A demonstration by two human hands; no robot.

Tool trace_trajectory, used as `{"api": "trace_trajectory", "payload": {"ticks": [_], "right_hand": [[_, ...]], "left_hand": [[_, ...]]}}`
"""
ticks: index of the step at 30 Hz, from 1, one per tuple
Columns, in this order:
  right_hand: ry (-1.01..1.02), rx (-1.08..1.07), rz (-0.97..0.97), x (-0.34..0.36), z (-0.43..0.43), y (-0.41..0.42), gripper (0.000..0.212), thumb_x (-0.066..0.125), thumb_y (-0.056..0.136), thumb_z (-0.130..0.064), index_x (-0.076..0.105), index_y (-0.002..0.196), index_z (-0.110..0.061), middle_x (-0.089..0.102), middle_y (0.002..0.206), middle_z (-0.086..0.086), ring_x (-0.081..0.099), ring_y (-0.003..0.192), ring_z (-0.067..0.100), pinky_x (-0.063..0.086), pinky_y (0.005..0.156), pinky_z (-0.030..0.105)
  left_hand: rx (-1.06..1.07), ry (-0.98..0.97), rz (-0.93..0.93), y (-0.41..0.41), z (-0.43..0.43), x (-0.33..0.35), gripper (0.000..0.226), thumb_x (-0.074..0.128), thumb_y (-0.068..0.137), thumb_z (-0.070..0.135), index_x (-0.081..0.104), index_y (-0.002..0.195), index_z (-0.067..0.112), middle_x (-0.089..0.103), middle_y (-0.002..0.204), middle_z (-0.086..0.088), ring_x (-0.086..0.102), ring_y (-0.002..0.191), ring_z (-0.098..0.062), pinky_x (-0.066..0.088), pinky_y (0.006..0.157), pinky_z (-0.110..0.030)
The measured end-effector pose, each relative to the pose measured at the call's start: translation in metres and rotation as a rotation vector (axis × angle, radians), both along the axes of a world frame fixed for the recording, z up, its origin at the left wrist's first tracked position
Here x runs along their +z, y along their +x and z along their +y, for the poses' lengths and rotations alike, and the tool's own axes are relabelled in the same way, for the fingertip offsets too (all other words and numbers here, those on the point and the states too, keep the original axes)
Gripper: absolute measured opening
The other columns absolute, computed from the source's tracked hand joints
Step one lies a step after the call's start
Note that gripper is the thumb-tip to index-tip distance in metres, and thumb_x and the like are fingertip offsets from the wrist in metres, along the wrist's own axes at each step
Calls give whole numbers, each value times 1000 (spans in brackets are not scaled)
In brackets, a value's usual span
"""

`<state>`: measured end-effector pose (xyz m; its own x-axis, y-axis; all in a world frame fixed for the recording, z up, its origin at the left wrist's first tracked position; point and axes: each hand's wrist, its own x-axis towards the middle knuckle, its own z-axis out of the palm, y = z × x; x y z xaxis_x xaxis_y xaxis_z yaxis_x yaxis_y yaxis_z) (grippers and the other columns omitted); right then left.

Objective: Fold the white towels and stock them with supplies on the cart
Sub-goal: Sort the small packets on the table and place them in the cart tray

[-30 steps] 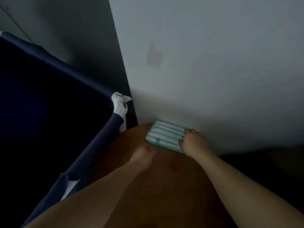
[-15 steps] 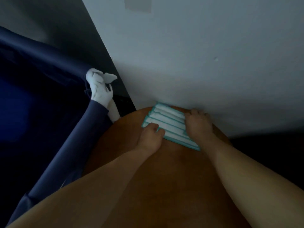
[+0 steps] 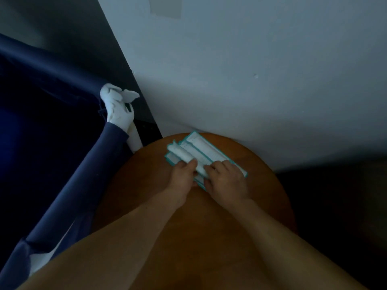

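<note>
Left hand (image 3: 181, 177) joined right hand (image 3: 227, 182); packets (image 3: 202, 152) seemingly within both grips.

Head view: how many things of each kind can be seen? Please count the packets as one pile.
Hands: 2 (left hand, right hand)
Pile of packets, white with teal edges: 1
Round wooden table: 1
Navy fabric bin: 1
Total: 5

The packets (image 3: 201, 151) are white with teal borders, on a warm brown counter (image 3: 261, 185). The cloth bag (image 3: 62, 164) is navy, its corner fitting (image 3: 117, 109) white; the wall (image 3: 251, 70) pale grey.
</note>
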<state>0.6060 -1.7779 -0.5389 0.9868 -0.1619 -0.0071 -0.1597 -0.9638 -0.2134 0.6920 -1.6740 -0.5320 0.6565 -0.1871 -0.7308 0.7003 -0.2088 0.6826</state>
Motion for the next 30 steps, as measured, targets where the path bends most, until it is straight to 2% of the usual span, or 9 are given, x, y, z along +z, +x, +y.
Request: {"api": "trace_trajectory", "payload": {"ticks": [2, 5, 8, 13, 17, 22, 24, 27, 30], "right_hand": [[133, 35, -32, -5, -5, -4, 32, 76, 81, -38, 76, 99, -11, 70, 91, 7, 65, 83, 31, 54, 71, 40], [250, -202, -69, -14, -22, 1, 37, 59, 93, -38, 74, 109, -8, 70, 108, 13, 63, 98, 36, 51, 86, 41], [183, -433, 213, -27, -42, 18, 49, 58, 96, -36, 54, 135, -7, 55, 130, 20, 49, 120, 39, 38, 99, 41], [209, -450, 425, -44, -53, 31, 61, 66, 89, -46, 50, 135, -9, 51, 134, 20, 46, 125, 38, 36, 103, 39], [286, -451, 503, -43, -54, 27, 68, 77, 79, -50, 55, 129, -9, 57, 130, 20, 50, 123, 38, 39, 100, 37], [482, -555, 441, -40, -53, 0, 47, 81, 79, -39, 64, 112, -9, 63, 115, 19, 60, 104, 33, 42, 78, 31], [636, -623, 387, -35, -48, -12, 39, 80, 82, -25, 65, 112, -5, 67, 111, 19, 62, 93, 29, 36, 70, 26], [754, -676, 292, -15, -38, -27, 38, 80, 82, -15, 63, 112, 1, 66, 106, 18, 57, 89, 23, 35, 70, 25], [892, -751, 166, 21, -25, -36, 24, 80, 82, -13, 60, 94, -6, 62, 90, 12, 58, 82, 23, 39, 65, 29]], "left_hand": [[56, -48, 53, 3, 2, 2, 12, 51, 100, 11, 59, 92, 15, 66, 85, -6, 64, 71, -16, 55, 48, -24], [41, -55, 60, 7, 10, 0, 15, 48, 101, 10, 59, 93, 17, 67, 90, -7, 65, 80, -21, 58, 66, -36], [21, -40, 34, 10, 21, -7, 15, 49, 102, 12, 59, 96, 21, 68, 93, -3, 65, 84, -20, 57, 77, -40], [6, -66, 39, 6, 33, -10, 14, 57, 97, 9, 64, 103, 20, 75, 85, 4, 71, 78, -14, 58, 69, -34], [21, -59, 35, 0, 38, 1, 15, 57, 96, 3, 63, 101, 17, 71, 96, -4, 68, 86, -22, 55, 87, -43], [41, -32, 7, -5, 47, 21, 8, 61, 94, 5, 66, 98, 10, 71, 81, -5, 68, 63, -15, 57, 62, -29], [61, -9, 9, -7, 51, 30, 5, 62, 94, 8, 67, 95, 10, 73, 77, -4, 68, 65, -17, 55, 62, -30], [51, 15, 2, -9, 54, 50, 6, 62, 93, 6, 66, 91, 11, 74, 73, -4, 70, 65, -20, 54, 62, -31], [-49, 37, -83, -16, 56, 79, 10, 63, 89, 2, 60, 95, 9, 72, 85, -11, 69, 70, -24, 54, 63, -33]]}}
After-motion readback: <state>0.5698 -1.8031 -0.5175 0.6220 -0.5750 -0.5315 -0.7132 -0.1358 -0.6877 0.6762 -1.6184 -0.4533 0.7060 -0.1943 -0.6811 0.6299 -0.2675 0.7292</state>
